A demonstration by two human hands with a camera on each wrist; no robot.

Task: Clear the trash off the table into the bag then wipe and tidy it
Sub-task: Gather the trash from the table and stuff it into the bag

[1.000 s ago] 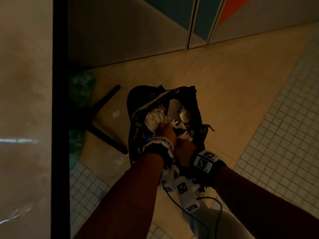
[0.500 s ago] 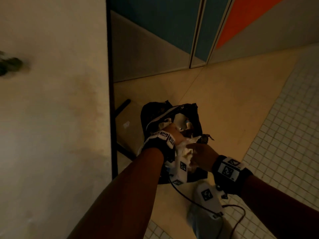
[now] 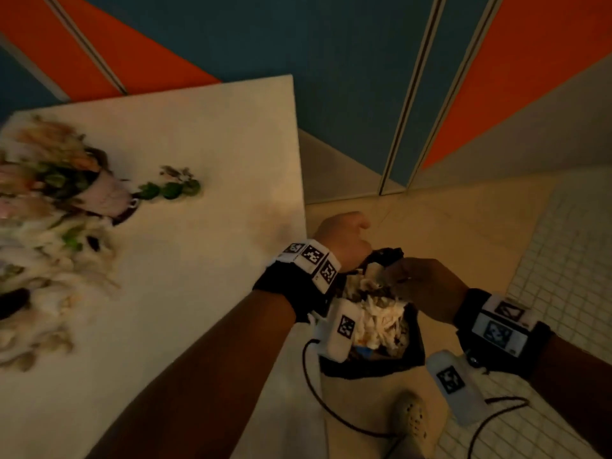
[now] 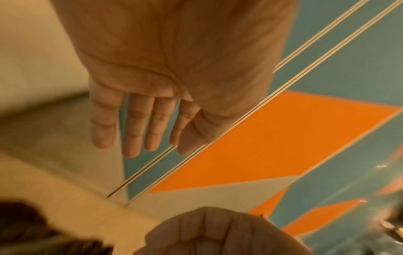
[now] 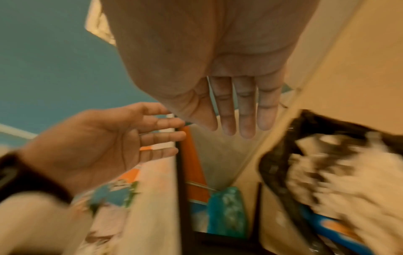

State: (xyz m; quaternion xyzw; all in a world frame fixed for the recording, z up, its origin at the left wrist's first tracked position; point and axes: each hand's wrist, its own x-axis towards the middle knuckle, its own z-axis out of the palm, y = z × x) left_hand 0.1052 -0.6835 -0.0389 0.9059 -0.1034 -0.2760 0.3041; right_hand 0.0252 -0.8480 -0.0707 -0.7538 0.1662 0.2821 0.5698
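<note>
Above the bag point(image 3: 410, 352) — hands, fingers straight

A black trash bag point(image 3: 374, 356) sits open on the floor beside the counter point(image 3: 205, 260), stuffed with crumpled white paper point(image 3: 381, 321). Blurred food scraps and wrappers point(image 3: 49, 226) litter the counter's left side.

A: Dim, warm yellowish light throughout; the forearms in the head view are almost in silhouette.

B: And blur?

A: Heavy motion smear on the trash pile point(image 3: 56, 233) at far left, and on the bag point(image 5: 327, 163) in the right wrist view.

B: Distortion?

A: Straight wall lines splay outward near the edges. Both wrist views look soft, palms too close for focus.
</note>
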